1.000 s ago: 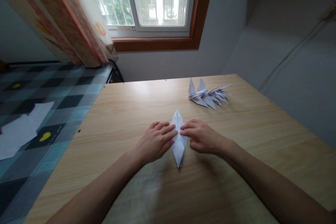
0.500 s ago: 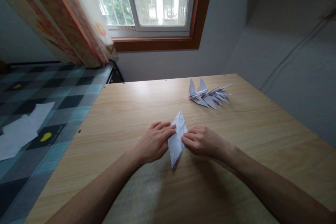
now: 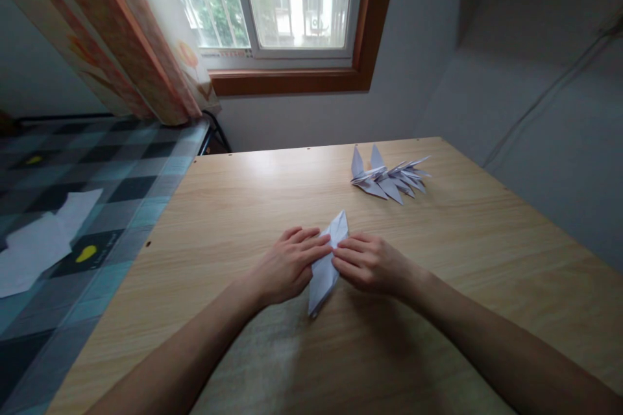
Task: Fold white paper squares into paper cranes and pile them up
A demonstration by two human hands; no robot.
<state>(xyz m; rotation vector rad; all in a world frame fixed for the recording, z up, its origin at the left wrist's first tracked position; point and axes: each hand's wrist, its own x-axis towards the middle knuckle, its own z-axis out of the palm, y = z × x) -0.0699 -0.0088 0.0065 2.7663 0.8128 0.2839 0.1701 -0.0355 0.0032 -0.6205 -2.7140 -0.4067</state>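
A folded white paper, long and diamond-shaped with pointed ends, lies aslant on the wooden table. Flat over its left side and middle rests my left hand, open, its fingers stretched out to the right. From the other side my right hand touches the paper's right edge, fingers bent and pressed together, thumb hidden. The two hands' fingertips nearly meet at the middle of the paper. Parts of the paper's centre are covered by the fingers.
Several folded white paper pieces with pointed tips lie grouped at the table's back right. To the left, white paper sheets lie on a checked cloth. A window and a curtain are behind.
The folded paper has turned clockwise, its far tip shifting right and its near tip left. My right fingertips have moved slightly left, closer to my left fingertips.
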